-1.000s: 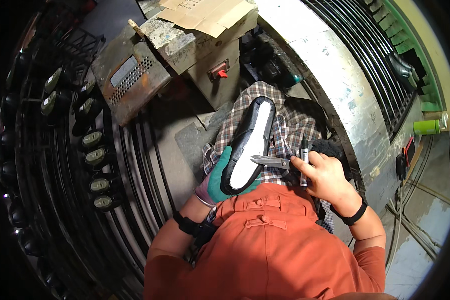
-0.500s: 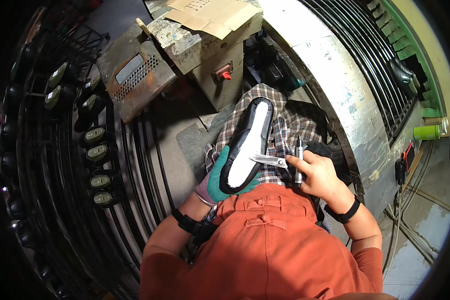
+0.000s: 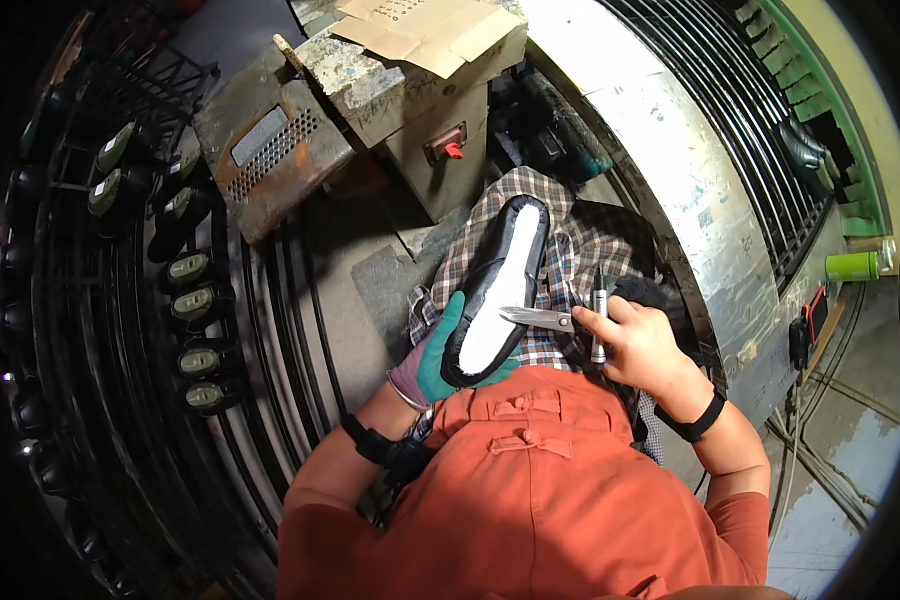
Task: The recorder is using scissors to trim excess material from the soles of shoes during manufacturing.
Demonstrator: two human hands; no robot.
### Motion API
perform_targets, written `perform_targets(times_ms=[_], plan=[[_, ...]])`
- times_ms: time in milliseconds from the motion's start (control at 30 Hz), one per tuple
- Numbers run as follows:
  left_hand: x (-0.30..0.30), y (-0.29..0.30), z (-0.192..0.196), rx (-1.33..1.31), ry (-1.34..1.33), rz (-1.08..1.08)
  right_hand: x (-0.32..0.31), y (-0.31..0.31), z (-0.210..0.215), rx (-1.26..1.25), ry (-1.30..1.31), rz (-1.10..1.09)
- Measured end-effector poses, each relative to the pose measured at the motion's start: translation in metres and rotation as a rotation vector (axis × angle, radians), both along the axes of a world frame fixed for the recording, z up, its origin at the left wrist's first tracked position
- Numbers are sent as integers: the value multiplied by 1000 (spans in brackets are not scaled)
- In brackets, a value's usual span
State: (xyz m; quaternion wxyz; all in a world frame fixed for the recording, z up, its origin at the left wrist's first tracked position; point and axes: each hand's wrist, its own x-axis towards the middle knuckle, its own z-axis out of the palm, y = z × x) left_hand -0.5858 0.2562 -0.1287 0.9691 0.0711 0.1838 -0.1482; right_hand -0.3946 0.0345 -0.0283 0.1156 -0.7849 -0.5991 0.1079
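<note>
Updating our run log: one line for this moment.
left hand: green-gloved, holding black white-soled shoe; right hand: bare, holding silver metal scissors and silver-black marker; scissor tips: over shoe

A sheet of brown cardboard (image 3: pixel 425 30) lies on the scuffed metal cabinet (image 3: pixel 355 92); dark shoes (image 3: pixel 195 303) line the left-hand rack (image 3: pixel 280 300).
</note>
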Motion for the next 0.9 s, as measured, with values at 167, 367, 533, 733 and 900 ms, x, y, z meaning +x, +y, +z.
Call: perform_targets(times_ms=[167,367,533,733,900], plan=[[5,-10,6,52,70,20,-7,7,-21,276,461,-77],[2,-5,10,-19,39,49,-11,-4,6,55,-59,2],[7,-8,6,-55,28,79,-22,-4,9,99,-104,97],[5,-12,1,25,80,94,-22,-1,13,-9,-214,164],[6,-13,4,79,77,48,-30,8,-23,170,538,-99]])
